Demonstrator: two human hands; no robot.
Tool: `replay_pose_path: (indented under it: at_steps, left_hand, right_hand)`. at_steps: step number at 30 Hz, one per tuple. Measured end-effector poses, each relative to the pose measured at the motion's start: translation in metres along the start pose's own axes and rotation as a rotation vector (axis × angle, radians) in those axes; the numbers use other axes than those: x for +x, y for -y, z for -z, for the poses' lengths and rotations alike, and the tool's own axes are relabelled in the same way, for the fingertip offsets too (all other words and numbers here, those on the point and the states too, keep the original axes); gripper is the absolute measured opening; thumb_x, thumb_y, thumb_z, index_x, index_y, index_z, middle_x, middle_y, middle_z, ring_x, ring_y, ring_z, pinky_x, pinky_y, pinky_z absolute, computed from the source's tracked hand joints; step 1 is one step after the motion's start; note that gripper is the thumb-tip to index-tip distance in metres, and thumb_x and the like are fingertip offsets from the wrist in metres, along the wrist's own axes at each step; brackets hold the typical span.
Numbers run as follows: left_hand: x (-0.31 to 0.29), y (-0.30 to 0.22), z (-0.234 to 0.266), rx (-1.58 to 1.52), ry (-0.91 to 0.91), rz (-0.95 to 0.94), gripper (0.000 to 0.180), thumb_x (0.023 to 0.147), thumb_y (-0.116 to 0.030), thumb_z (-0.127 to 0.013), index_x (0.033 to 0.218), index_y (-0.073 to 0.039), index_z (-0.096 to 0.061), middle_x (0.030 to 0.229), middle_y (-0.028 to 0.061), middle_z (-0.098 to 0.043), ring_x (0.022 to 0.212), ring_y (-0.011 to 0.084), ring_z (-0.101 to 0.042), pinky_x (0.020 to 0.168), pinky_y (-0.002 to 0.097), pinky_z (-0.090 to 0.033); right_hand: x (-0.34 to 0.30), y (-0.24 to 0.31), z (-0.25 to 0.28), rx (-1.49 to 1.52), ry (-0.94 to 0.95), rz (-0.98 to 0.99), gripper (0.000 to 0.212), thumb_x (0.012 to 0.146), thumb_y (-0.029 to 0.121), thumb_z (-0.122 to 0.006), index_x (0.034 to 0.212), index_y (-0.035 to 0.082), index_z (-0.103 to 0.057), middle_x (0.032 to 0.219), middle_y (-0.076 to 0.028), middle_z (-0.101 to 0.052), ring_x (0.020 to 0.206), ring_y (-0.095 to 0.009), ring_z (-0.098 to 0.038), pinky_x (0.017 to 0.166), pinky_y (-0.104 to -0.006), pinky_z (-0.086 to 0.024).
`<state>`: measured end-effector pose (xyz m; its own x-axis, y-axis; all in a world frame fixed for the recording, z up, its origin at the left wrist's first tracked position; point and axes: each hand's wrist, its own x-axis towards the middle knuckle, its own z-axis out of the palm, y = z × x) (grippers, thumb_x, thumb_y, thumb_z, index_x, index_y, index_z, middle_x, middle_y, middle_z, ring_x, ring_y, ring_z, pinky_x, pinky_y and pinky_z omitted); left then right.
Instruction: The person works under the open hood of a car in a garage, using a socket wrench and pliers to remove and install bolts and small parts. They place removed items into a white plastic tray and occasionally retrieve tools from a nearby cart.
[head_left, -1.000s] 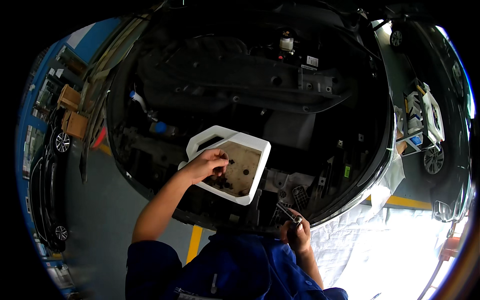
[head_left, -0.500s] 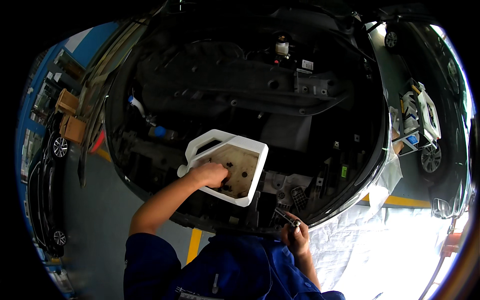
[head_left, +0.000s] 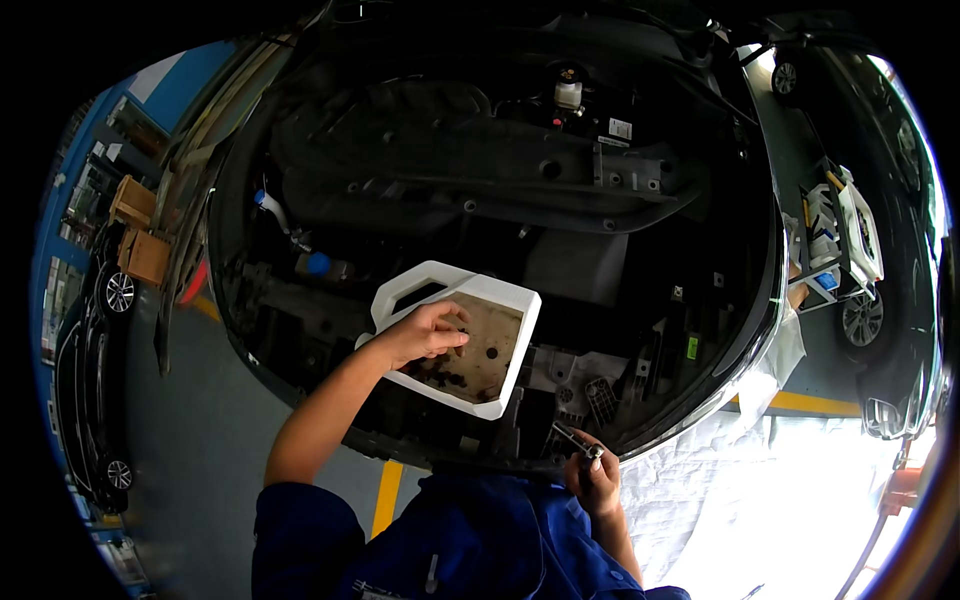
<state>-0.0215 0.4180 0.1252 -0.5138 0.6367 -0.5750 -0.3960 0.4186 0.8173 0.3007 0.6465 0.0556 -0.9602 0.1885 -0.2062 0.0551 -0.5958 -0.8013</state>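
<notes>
A white plastic jug (head_left: 520, 300), cut open on its upper side, lies at the front of the open engine bay. Small dark fasteners (head_left: 440, 375) are scattered on its stained bottom. Above the jug's opening is my left hand (head_left: 425, 338), its fingers curled toward one another in a pinch. Something small and dark may be at the fingertips, but I cannot make out what. My right hand (head_left: 594, 483) is wrapped around a metal ratchet wrench (head_left: 577, 438) by the front edge of the bay, close to my body.
A dark cover (head_left: 400, 150) spans the far part of the engine bay. Blue-capped filler necks (head_left: 318, 264) stand at its left. To the right is a tool cart (head_left: 825, 235) beside another car (head_left: 890, 330). Cardboard boxes (head_left: 145, 257) sit at far left, and silvery sheeting (head_left: 700, 490) lies front right.
My left hand has lifted from the fasteners in the jug and its fingers have partly unbent. My right hand keeps the ratchet wrench in nearly the same place.
</notes>
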Motion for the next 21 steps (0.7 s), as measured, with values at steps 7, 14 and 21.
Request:
replay_pose_path:
  at_steps: [7,14,21]
  left_hand:
    - [-0.006,0.016,0.015,-0.41,0.103,-0.062,0.022,0.098,-0.006,-0.065,0.119,-0.002,-0.067,0.088,0.0084,-0.067,0.059,0.003,-0.043,0.052,0.0189,-0.033]
    - [-0.014,0.025,0.024,-0.403,0.086,-0.187,0.018,0.1,-0.011,-0.064,0.114,-0.002,-0.071,0.091,0.0109,-0.07,0.059,0.003,-0.042,0.053,0.0181,-0.035]
    - [-0.021,0.018,0.02,-0.697,0.123,-0.104,0.02,0.099,-0.009,-0.063,0.117,-0.001,-0.069,0.104,0.0132,-0.07,0.061,0.0034,-0.043,0.055,0.0181,-0.038]
  right_hand:
    - [0.009,0.0,0.0,-0.04,0.023,-0.056,0.088,0.093,0.055,-0.066,0.142,-0.014,-0.042,0.06,-0.005,-0.052,0.043,-0.01,-0.042,0.043,-0.0246,-0.032]
    - [0.018,0.002,-0.003,-0.048,0.025,-0.072,0.086,0.095,0.053,-0.066,0.141,-0.015,-0.042,0.058,-0.005,-0.051,0.042,-0.01,-0.041,0.043,-0.0248,-0.032]
    - [0.021,0.003,-0.008,-0.023,0.038,-0.085,0.08,0.097,0.046,-0.066,0.143,-0.015,-0.041,0.061,-0.003,-0.049,0.046,-0.009,-0.04,0.044,-0.024,-0.03]
